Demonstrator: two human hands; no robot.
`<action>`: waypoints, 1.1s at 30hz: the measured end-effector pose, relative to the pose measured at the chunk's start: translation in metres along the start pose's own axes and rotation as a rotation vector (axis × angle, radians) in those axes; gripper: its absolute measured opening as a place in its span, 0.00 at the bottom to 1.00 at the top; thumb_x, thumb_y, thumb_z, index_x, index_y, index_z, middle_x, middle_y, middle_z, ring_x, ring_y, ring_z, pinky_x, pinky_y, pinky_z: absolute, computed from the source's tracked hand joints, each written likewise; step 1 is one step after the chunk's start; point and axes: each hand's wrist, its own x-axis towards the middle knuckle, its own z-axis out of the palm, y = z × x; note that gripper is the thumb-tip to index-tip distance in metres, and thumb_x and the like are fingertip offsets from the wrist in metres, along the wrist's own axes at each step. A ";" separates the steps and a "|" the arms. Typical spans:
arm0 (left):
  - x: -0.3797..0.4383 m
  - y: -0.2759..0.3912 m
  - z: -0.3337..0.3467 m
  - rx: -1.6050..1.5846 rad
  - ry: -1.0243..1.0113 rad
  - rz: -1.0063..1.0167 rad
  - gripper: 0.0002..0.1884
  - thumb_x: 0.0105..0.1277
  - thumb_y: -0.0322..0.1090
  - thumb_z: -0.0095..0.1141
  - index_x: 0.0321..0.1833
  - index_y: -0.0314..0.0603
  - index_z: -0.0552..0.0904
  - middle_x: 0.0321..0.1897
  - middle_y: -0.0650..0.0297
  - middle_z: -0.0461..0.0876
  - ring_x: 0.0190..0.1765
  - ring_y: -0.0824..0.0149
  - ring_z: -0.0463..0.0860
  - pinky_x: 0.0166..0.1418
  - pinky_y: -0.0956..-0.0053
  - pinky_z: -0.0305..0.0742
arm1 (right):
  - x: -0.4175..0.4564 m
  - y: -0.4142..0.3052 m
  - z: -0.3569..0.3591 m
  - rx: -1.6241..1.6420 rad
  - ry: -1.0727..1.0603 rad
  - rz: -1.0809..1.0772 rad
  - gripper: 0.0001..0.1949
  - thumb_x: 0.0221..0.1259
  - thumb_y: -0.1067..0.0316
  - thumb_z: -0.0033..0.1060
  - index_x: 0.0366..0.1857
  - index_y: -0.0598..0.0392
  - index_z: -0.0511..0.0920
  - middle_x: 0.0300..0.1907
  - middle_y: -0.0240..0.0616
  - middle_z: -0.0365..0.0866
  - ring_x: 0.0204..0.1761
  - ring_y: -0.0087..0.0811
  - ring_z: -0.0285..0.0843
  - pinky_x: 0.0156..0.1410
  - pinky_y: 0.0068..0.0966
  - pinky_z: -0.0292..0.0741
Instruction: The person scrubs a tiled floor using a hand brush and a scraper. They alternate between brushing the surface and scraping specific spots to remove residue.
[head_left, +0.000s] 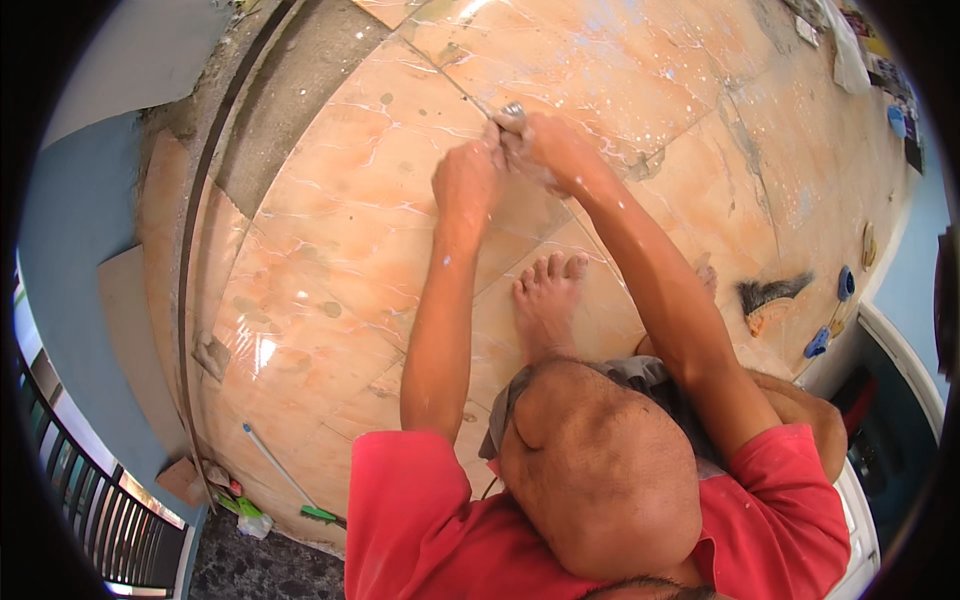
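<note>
My right hand is closed around a small shiny metal tool, most of which the fingers hide. Whitish paste or dust coats its fingers. Right beside it is my left hand, with its fingers curled and its fingertips against the right hand; whether it also grips something is hidden. Both hands are over a dark joint between glossy orange-beige marbled floor tiles. My bare foot rests on the tiles below the hands, near my bent knee.
On the left, a long dark strip borders bare concrete. A green-headed broom lies lower left, near a bag. At right are a black-bristled hand brush, blue slippers and a white plastic bag.
</note>
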 end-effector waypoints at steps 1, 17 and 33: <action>-0.009 0.000 0.006 -0.020 -0.020 -0.006 0.21 0.75 0.39 0.57 0.69 0.54 0.88 0.42 0.41 0.90 0.46 0.36 0.90 0.52 0.46 0.85 | -0.008 0.002 0.006 -0.009 0.048 -0.022 0.21 0.79 0.57 0.53 0.69 0.47 0.84 0.41 0.59 0.90 0.42 0.62 0.88 0.51 0.50 0.82; -0.021 0.001 0.023 -0.063 -0.054 -0.030 0.26 0.76 0.39 0.56 0.77 0.51 0.81 0.42 0.43 0.92 0.47 0.37 0.91 0.52 0.45 0.86 | -0.021 0.000 0.015 -0.095 0.028 0.163 0.20 0.74 0.60 0.54 0.65 0.47 0.84 0.47 0.56 0.92 0.51 0.59 0.90 0.54 0.52 0.86; -0.002 -0.002 0.019 -0.127 0.046 -0.045 0.22 0.75 0.34 0.56 0.70 0.46 0.86 0.40 0.39 0.89 0.48 0.35 0.89 0.52 0.45 0.84 | 0.010 -0.001 -0.005 -0.145 0.012 0.109 0.15 0.71 0.61 0.57 0.52 0.52 0.89 0.42 0.61 0.91 0.48 0.61 0.91 0.53 0.52 0.86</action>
